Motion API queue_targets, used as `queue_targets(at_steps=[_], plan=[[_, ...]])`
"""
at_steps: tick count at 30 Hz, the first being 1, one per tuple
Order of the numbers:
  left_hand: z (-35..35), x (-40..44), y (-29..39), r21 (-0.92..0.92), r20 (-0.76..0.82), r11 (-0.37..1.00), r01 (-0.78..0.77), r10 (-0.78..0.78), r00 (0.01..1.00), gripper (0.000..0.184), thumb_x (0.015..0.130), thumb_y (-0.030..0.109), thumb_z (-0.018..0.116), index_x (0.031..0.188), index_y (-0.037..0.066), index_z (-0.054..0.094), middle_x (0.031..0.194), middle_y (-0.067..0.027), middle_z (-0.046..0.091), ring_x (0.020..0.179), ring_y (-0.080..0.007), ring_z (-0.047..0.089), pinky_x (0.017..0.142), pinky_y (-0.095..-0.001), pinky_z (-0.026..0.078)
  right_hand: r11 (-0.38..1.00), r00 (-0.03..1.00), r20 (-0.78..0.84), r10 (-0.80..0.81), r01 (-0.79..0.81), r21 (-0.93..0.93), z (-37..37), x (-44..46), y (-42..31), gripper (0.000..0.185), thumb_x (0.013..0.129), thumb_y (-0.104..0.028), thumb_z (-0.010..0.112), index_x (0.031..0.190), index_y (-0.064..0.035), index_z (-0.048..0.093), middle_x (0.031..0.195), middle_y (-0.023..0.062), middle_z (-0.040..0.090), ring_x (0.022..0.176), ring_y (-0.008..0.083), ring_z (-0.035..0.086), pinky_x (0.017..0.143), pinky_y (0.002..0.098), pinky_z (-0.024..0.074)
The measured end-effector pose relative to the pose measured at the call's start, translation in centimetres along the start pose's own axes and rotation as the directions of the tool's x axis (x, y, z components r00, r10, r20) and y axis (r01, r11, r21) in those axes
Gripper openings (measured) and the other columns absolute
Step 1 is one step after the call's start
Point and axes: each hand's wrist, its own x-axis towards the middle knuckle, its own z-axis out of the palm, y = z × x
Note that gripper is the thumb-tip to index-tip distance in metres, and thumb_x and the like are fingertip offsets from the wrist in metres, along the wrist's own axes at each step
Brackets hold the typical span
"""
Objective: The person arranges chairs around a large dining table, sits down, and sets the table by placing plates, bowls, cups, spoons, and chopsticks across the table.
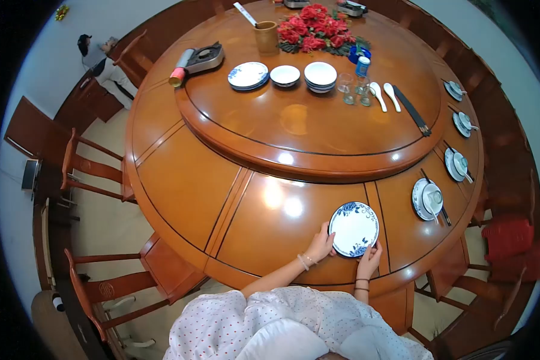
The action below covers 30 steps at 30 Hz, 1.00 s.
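While another person (109, 71) stands at the upper left of the frame, a portable stove (206, 59) sits near the left edge of the raised turntable (246, 129) on the round worktop (186, 180). Right of it, at the upper centre, come stacked plates (248, 75) and white bowls (320, 74). Right of the lower centre, the wearer's left hand (322, 242) is clamped on the lower left rim of a blue-and-white plate (354, 229), decorated face up. The right hand (369, 258) grips its lower right rim; whether the plate touches the worktop cannot be told. Farther right and higher, white spoons (379, 99) lie beside dark chopsticks (411, 110) on the turntable. Place settings (429, 201) line the worktop's right side, from lower right to upper right.
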Motion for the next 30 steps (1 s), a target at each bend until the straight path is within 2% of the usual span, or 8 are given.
queue_targets(at_steps=[5, 8, 10, 11, 15, 19, 24, 30], plan=[[-7.3, -3.0, 3.0, -0.14, -0.062, 0.989, -0.042, 0.033, 0.998, 0.033, 0.091, 0.01, 0.038, 0.12, 0.002, 0.024, 0.066, -0.0101, 0.054, 0.045, -0.0133, 0.054, 0.041, -0.0238, 0.048, 0.994, 0.989, 0.137, -0.062, 0.049, 0.093, 5.0, -4.4, -5.6, 0.041, 0.091, -0.011, 0.04, 0.13, -0.0015, 0.031, 0.064, 0.0032, 0.055, 0.048, 0.0064, 0.047, 0.042, 0.0197, 0.039], [-12.8, -2.7, 4.8, -0.17, -0.136, 0.983, -0.065, 0.042, 0.99, 0.035, 0.092, 0.012, 0.038, 0.121, 0.003, 0.022, 0.07, -0.0111, 0.054, 0.045, -0.014, 0.055, 0.041, -0.0231, 0.048, 0.987, 0.955, 0.252, -0.158, 0.147, 0.065, 10.4, -5.1, -9.2, 0.048, 0.09, -0.007, 0.042, 0.133, -0.0002, 0.024, 0.079, 0.0078, 0.06, 0.061, 0.009, 0.054, 0.052, 0.0202, 0.0433], [-17.0, -2.0, 6.1, -0.203, -0.213, 0.974, -0.1, 0.056, 0.976, 0.035, 0.092, 0.012, 0.038, 0.122, 0.003, 0.022, 0.075, -0.0129, 0.054, 0.044, -0.0147, 0.055, 0.04, -0.0227, 0.047, 0.895, 0.875, 0.238, -0.422, 0.359, 0.267, 15.3, -5.4, -10.9, 0.056, 0.087, -0.004, 0.045, 0.135, 0.0016, 0.017, 0.1, 0.0138, 0.057, 0.081, 0.0142, 0.056, 0.065, 0.0219, 0.0446], [-19.1, -1.5, 7.3, -0.205, -0.21, 0.974, -0.099, 0.055, 0.976, 0.035, 0.092, 0.012, 0.038, 0.122, 0.003, 0.022, 0.075, -0.0129, 0.054, 0.044, -0.0147, 0.055, 0.04, -0.0227, 0.047, 0.916, 0.857, 0.359, -0.37, 0.27, 0.297, 17.1, -5.5, -12.2, 0.067, 0.084, 0.0, 0.049, 0.136, 0.0017, 0.008, 0.119, 0.0178, 0.046, 0.097, 0.0182, 0.051, 0.073, 0.0237, 0.044], [-28.4, 3.1, 11.1, -0.148, -0.3, 0.946, -0.29, 0.236, 0.924, 0.033, 0.091, 0.011, 0.039, 0.119, 0.0, 0.026, 0.061, -0.0096, 0.055, 0.042, -0.013, 0.053, 0.037, -0.0227, 0.043, 0.864, 0.743, 0.506, -0.439, 0.194, 0.464, 26.1, -4.3, -16.4, 0.091, 0.073, 0.004, 0.062, 0.137, -0.0022, -0.002, 0.125, 0.0169, 0.04, 0.096, 0.0176, 0.052, 0.069, 0.0223, 0.0448], [-35.8, 10.0, 15.4, -0.014, -0.268, 0.95, -0.313, 0.298, 0.916, 0.025, 0.09, 0.01, 0.038, 0.112, 0.0, 0.033, 0.06, -0.009, 0.055, 0.04, -0.0122, 0.053, 0.034, -0.0241, 0.043, 0.828, 0.689, 0.519, -0.505, 0.218, 0.516, 34.5, 0.2, -20.0, 0.098, 0.07, 0.003, 0.067, 0.137, -0.003, -0.004, 0.113, 0.0115, 0.046, 0.083, 0.0117, 0.051, 0.062, 0.0192, 0.0446], [-42.1, 19.7, 18.5, 0.141, -0.259, 0.935, -0.327, 0.353, 0.899, 0.027, 0.09, 0.012, 0.038, 0.111, -0.002, 0.031, 0.06, -0.0107, 0.055, 0.04, -0.0151, 0.054, 0.035, -0.0271, 0.047, 0.806, 0.687, 0.495, -0.533, 0.233, 0.545, 44.1, 7.2, -22.9, 0.099, 0.069, 0.003, 0.068, 0.137, -0.0027, -0.004, 0.1, 0.0078, 0.049, 0.08, 0.0104, 0.051, 0.063, 0.0186, 0.0451], [-46.5, 28.4, 19.6, 0.09, -0.281, 0.962, -0.259, 0.274, 0.92, 0.028, 0.092, 0.016, 0.036, 0.114, 0.0, 0.027, 0.062, -0.0114, 0.053, 0.041, -0.0149, 0.052, 0.036, -0.0267, 0.047, 0.771, 0.677, 0.484, -0.555, 0.2, 0.604, 52.6, 14.2, -24.6, 0.103, 0.067, 0.003, 0.07, 0.137, -0.0035, -0.005, 0.096, 0.0061, 0.05, 0.076, 0.0084, 0.05, 0.062, 0.0178, 0.0444]])
